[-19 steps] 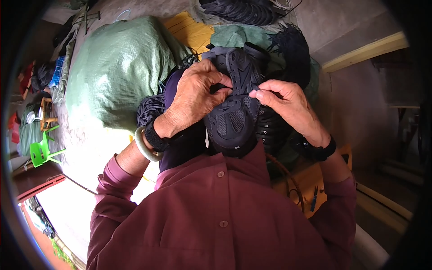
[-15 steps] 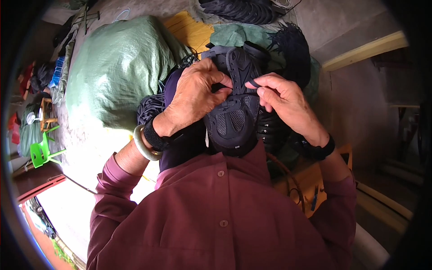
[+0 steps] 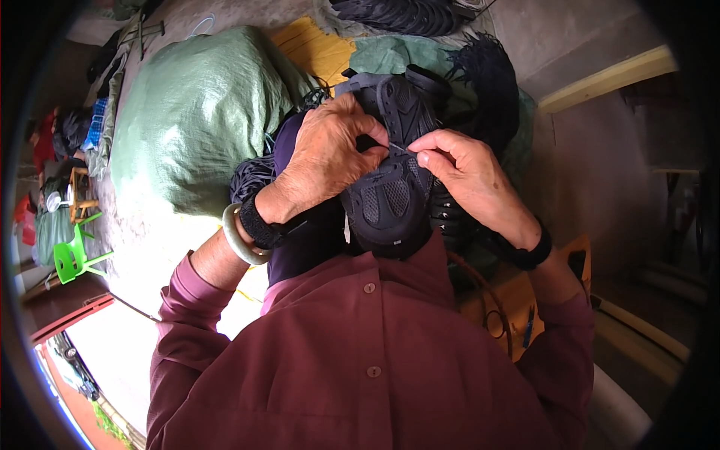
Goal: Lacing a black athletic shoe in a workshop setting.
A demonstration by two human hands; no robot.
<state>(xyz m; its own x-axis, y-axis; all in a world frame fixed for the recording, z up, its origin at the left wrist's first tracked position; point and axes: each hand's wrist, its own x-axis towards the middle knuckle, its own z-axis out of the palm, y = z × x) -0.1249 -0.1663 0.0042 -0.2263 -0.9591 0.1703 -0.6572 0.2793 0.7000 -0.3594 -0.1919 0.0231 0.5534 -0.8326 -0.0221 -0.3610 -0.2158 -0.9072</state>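
Observation:
A black sneaker (image 3: 384,206) with mesh panels rests on my lap, its toe pointing towards me. Over its lacing area, a thin dark shoelace (image 3: 398,147) spans the short gap between my two hands. My left hand (image 3: 330,150) is closed, thumb and forefinger pinching the lace's left end beside the eyelets. On the other side, my right hand (image 3: 469,169) pinches the lace between thumb and forefinger, close to the left fingertips. The left hand covers part of the shoe's side.
A large pale green sack (image 3: 202,120) stands at the left. Bundles of dark laces (image 3: 251,178) lie beside my leg, and a dark fringed bundle (image 3: 487,90) hangs at the far right. More black shoes (image 3: 401,16) are lined up at the back. A green chair (image 3: 71,255) stands far left.
My right hand has shifted left and slightly down, bringing its fingertips closer to my left fingers. The lace loop at the right fingers is gone; a short stretch now runs between both hands.

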